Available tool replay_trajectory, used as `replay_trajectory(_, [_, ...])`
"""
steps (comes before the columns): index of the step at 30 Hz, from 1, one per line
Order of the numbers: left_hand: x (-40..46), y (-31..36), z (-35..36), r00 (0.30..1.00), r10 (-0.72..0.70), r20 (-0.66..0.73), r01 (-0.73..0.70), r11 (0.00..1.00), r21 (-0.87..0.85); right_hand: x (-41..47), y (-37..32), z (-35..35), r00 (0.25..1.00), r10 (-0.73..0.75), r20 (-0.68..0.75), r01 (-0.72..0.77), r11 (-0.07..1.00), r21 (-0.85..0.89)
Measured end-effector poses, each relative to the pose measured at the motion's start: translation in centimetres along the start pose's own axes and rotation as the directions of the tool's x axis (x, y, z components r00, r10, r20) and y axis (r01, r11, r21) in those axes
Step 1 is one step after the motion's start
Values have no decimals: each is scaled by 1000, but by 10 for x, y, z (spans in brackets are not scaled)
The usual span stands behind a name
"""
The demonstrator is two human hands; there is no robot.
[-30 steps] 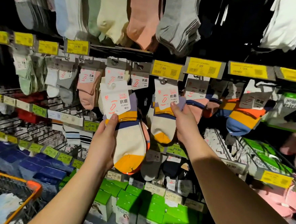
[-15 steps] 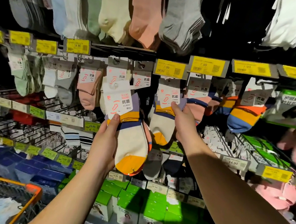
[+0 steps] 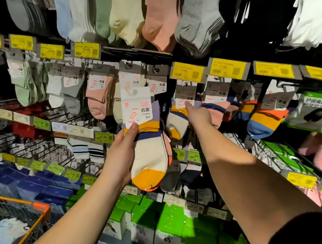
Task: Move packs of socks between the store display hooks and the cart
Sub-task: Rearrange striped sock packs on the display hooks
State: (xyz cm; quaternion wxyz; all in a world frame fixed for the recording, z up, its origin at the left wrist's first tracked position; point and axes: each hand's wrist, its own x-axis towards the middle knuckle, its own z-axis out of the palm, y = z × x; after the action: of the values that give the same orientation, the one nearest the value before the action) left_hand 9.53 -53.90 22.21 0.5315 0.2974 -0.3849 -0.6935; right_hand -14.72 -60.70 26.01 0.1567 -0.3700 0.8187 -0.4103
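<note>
At lower left stood the orange-rimmed cart (image 3: pixel 36 206), a pale pack lying in its wire basket. Above and to its right the left hand (image 3: pixel 118 155) held a free pack of socks (image 3: pixel 147 140), thumb laid across the yellow band on the front and fingers curled behind, so that this grip was closed round the pack's midsection. The pack's long axis ran nearly upright, toe down and white header card (image 3: pixel 135 103) uppermost; the card's hanging hole faced the rack, just below the grey headers of the packs already on the display hooks (image 3: pixel 129 66). Further right the right hand (image 3: pixel 198 116) reached a matching hanging pack (image 3: pixel 177 119) beneath the yellow price tag (image 3: pixel 187 72), forefinger stretched up onto its header; how the other fingers lay behind it could not be told. The move probably turned on one relation: the held pack hung well above and right of the cart, yet close under the hooks. The left hand was the nearer to either; lowering toward the cart would call for a long sweep down-left.
</note>
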Motion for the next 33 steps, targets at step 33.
replay_trajectory(33, [-5, -7, -27, 997, 62, 40, -70, 957, 281, -161, 18, 38, 900, -322, 293, -35, 618, 785])
